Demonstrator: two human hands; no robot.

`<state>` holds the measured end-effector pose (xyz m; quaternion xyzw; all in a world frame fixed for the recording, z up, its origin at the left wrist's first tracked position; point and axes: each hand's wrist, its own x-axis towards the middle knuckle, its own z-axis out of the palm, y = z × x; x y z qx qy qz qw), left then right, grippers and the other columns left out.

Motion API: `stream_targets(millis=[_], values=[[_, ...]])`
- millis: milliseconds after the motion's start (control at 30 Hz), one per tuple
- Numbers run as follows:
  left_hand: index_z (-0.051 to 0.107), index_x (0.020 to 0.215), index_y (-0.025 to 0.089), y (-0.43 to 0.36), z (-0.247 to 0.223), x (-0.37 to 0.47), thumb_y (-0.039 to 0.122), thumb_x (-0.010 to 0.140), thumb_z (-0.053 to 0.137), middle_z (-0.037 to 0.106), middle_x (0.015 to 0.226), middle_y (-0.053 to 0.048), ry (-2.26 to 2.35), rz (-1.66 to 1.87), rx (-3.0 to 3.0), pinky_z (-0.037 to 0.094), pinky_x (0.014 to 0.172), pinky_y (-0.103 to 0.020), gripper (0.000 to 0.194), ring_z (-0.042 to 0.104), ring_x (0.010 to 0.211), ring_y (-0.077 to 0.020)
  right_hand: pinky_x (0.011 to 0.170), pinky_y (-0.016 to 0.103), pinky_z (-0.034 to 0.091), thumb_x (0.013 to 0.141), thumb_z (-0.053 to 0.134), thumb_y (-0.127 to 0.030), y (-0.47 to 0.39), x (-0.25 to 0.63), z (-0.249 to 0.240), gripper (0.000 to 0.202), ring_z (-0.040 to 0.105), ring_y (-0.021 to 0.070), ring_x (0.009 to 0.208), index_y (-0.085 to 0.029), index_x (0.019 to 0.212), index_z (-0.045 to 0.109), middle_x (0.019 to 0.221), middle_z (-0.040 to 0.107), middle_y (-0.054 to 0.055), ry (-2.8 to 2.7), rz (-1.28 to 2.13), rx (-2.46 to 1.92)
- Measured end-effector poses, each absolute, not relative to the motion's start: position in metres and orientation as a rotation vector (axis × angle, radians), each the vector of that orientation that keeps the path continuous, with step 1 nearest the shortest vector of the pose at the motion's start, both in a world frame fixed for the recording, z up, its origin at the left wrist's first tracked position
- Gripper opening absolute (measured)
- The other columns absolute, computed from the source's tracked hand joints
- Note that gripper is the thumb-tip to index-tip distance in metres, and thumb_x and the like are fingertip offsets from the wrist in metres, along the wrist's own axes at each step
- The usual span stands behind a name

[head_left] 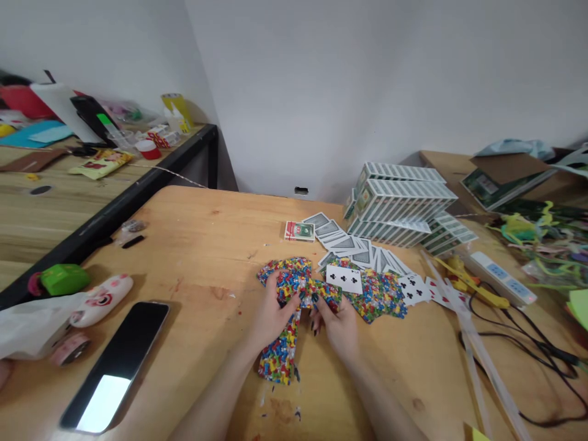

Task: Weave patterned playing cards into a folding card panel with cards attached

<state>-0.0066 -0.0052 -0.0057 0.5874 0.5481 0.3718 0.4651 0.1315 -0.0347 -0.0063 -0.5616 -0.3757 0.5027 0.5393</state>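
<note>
Fan of patterned cards [278,355] is gripped in your left hand [271,311], its long axis running toward you; your right hand [339,323], nearer the loose cards [379,297] on its right, pinches a card bunch [328,291] lying crosswise at the fan's right edge.

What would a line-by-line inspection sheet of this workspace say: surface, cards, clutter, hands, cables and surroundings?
Surface: wooden table, scuffed, small dark marks near the front.
Cards: colourful-backed cards in the hands and on the table; face-up cards at right; grey-backed cards spread behind.
Clutter: phone at left; striped boxes stacked at back right; pale plastic strips at right.
Hands: left hand and right hand both hold colourful-backed cards.
Cables: black cable looping near a white power strip.
Surroundings: pale wall ahead; second table at left, cluttered.
</note>
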Motion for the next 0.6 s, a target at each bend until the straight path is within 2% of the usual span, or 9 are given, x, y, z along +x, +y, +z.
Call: stream_targets(millis=[367, 500, 600], values=[[0.029, 0.125, 0.019, -0.009, 0.001, -0.006, 0.033, 0.077, 0.052, 0.054, 0.111, -0.010, 1.295, 0.905, 1.421, 0.042, 0.088, -0.038, 0.054, 0.055, 0.098, -0.0212, 0.029, 0.023, 0.035, 0.071, 0.057, -0.048, -0.044, 0.132, -0.007, 0.031, 0.043, 0.0105, 0.031, -0.021, 0.061, 0.045, 0.045, 0.050, -0.004, -0.883, 1.091, -1.439], [0.031, 0.123, 0.018, -0.008, -0.001, -0.007, 0.033, 0.077, 0.052, 0.055, 0.109, -0.009, 1.276, 0.906, 1.432, 0.042, 0.087, -0.037, 0.053, 0.055, 0.097, -0.0207, 0.031, 0.024, 0.038, 0.072, 0.056, -0.048, -0.044, 0.134, -0.006, 0.031, 0.045, 0.0108, 0.032, -0.021, 0.064, 0.045, 0.049, 0.054, -0.003, -0.915, 1.194, -1.399], [0.029, 0.125, 0.018, -0.007, -0.004, -0.006, 0.033, 0.077, 0.053, 0.053, 0.113, -0.010, 1.266, 0.931, 1.387, 0.040, 0.090, -0.037, 0.056, 0.053, 0.101, -0.0202, 0.037, 0.026, 0.044, 0.075, 0.053, -0.048, -0.043, 0.143, 0.002, 0.029, 0.053, 0.0143, 0.039, -0.021, 0.071, 0.045, 0.051, 0.055, -0.002, -1.006, 1.304, -1.367]])
